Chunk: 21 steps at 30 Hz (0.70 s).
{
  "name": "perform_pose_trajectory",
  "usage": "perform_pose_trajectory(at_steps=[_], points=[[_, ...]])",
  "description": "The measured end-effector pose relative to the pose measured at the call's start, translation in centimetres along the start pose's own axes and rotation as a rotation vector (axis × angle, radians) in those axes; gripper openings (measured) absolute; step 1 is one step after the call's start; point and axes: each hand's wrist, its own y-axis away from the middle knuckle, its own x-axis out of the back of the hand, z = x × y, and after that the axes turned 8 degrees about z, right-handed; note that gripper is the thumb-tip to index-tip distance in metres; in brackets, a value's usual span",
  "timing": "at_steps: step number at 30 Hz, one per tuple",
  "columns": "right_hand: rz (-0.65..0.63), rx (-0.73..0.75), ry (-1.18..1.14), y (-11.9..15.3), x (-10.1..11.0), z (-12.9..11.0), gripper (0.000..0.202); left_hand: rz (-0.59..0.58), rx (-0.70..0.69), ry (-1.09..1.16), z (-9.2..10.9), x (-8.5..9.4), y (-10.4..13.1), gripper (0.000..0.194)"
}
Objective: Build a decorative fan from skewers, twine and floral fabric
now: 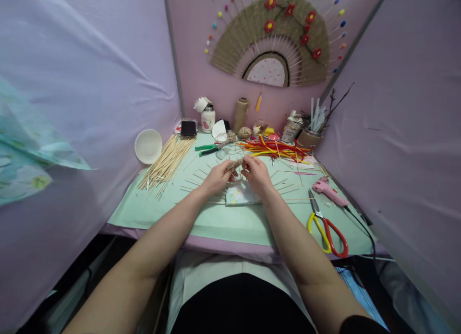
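Observation:
My left hand is closed round a small bundle of brown twine above the middle of the table. Just beside it, my right hand pinches at the bundle's right end, its fingertips partly hidden. Beneath both hands lies a fan frame: a pale floral half-round piece with thin sticks spreading out from it to the left and right. The hands and forearms cover part of this frame.
Loose bamboo sticks lie left by a white paper bowl. Green-handled pliers and red and yellow pipe cleaners lie behind. Scissors and a corded pink glue gun lie right. A finished fan hangs behind.

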Motion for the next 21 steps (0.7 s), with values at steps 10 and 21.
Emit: perform_pose_trajectory(at_steps=[10, 21], points=[[0.074, 0.053, -0.114, -0.5, 0.6, -0.8, 0.027, 0.273, 0.135, 0.083, 0.1, 0.6, -1.1, 0.014], [0.042, 0.162, 0.036, -0.6, 0.5, -0.1, 0.031, 0.319, -0.402, -0.264, 1.7, 0.7, 0.0, 0.025]])
